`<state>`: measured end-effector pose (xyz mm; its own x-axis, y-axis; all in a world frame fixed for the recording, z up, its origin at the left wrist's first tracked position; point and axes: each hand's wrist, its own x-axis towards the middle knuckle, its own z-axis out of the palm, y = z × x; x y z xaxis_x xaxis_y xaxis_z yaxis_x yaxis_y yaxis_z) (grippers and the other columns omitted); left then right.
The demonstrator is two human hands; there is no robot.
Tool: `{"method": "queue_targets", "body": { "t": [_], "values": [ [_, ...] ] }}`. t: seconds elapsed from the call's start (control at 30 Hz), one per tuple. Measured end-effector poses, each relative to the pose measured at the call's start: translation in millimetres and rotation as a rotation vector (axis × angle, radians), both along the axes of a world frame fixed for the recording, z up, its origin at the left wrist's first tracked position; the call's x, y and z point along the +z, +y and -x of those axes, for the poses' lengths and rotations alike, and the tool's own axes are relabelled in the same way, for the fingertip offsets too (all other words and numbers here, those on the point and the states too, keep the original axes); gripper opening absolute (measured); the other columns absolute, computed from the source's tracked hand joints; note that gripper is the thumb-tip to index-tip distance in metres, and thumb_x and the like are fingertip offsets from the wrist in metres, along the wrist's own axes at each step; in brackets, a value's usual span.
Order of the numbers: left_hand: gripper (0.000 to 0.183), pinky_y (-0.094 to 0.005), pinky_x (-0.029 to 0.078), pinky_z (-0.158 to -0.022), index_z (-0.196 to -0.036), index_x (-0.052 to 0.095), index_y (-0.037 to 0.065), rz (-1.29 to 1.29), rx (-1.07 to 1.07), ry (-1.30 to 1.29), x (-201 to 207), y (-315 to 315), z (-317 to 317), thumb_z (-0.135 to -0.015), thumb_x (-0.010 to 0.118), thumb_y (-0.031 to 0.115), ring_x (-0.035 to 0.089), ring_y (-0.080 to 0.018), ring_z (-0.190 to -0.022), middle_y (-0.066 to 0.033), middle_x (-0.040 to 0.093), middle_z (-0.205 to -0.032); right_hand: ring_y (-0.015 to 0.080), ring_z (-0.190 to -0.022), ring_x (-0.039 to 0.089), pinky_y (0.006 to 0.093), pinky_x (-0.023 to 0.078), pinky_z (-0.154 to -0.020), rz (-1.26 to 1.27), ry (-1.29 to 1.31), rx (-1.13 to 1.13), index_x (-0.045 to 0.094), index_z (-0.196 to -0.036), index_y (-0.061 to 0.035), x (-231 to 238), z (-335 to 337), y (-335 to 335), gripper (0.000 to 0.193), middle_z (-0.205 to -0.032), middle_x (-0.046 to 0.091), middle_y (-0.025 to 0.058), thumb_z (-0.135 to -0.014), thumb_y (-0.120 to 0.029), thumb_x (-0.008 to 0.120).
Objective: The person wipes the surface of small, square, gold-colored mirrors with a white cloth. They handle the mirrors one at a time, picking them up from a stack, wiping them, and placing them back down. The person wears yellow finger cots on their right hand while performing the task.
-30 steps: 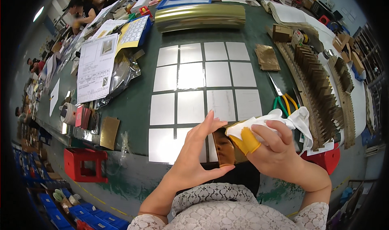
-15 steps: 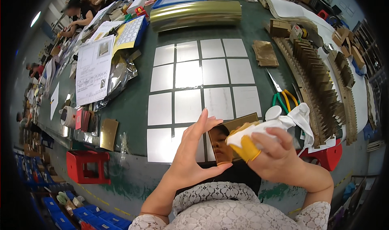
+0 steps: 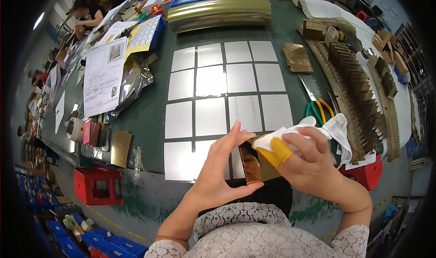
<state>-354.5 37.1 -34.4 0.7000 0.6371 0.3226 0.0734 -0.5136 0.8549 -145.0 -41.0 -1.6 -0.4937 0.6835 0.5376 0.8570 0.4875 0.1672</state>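
Since the last frame, the right hand (image 3: pixel 313 160) has moved up slightly, so that the cloth (image 3: pixel 269 140) bunched in it covers the plate's (image 3: pixel 267 169) upper right. That gold, mirror-like plate is at the lower centre of the frame, tilted, in front of the bottom row of white squares (image 3: pixel 242 78). The left hand (image 3: pixel 222 165) grips it at the left end, thumb under the lower edge, fingers at the upper. The right hand is clenched on the cloth, with yellow finger covers (image 3: pixel 279 154) facing the plate; whether they press on it cannot be told.

Slipping seems the main risk: the left hand has only edges to hold, and a hard push from the right could twist the plate loose. It might then drop past the table's near edge, or land on the squares and mark them. Bare left fingertips could print the shiny face if they slide inward. Grit in the cloth could scratch it. White fabric also lies beside the scissors (image 3: pixel 307 89) at centre right; if it joins the cloth, a long pull might drag them.
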Motion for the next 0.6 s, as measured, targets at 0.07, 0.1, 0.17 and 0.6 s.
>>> {"method": "queue_targets", "body": {
  "t": [0.07, 0.1, 0.17, 0.6],
  "values": [
    [0.11, -0.043, 0.031, -0.107, -0.15, 0.017, 0.003, -0.024, 0.003, -0.014, 0, 1, 0, -0.066, 0.085, 0.018, 0.045, -0.0308, -0.127, -0.0146, 0.054, -0.131, 0.0175, -0.109, 0.05, 0.0412, 0.04, -0.099, 0.014, -0.011, 0.042, 0.069, -0.088, -0.0079, 1, 9, -3, 0.023, -0.093, 0.052, -0.0001, -0.066, -0.016, 0.066],
    [0.11, -0.0432, 0.031, -0.107, -0.15, 0.017, 0.003, -0.035, 0.011, -0.021, -1, 2, 0, -0.066, 0.085, 0.018, 0.045, -0.0309, -0.128, -0.0146, 0.054, -0.131, 0.0168, -0.109, 0.05, 0.0413, 0.039, -0.1, 0.03, -0.041, 0.081, 0.069, -0.091, -0.008, 3, 11, -7, 0.025, -0.094, 0.052, -0.0006, -0.068, -0.017, 0.065],
    [0.11, -0.0433, 0.03, -0.107, -0.15, 0.017, 0.003, -0.047, 0.018, -0.013, -2, 5, 4, -0.065, 0.085, 0.018, 0.045, -0.0308, -0.127, -0.0147, 0.053, -0.131, 0.0168, -0.11, 0.05, 0.0414, 0.039, -0.1, 0.029, -0.055, 0.07, 0.069, -0.093, -0.008, 3, 10, -12, 0.026, -0.096, 0.053, -0.0007, -0.068, -0.017, 0.064],
    [0.113, -0.043, 0.03, -0.107, -0.151, 0.016, 0.004, -0.051, 0.037, 0.0, -5, 11, 5, -0.064, 0.086, 0.016, 0.046, -0.0315, -0.125, -0.0143, 0.053, -0.131, 0.0178, -0.111, 0.049, 0.0419, 0.041, -0.097, 0.03, 0.036, 0.007, 0.068, -0.082, -0.0083, -1, 3, -10, 0.02, -0.09, 0.049, 0.0008, -0.063, -0.013, 0.068]
  ]
}}
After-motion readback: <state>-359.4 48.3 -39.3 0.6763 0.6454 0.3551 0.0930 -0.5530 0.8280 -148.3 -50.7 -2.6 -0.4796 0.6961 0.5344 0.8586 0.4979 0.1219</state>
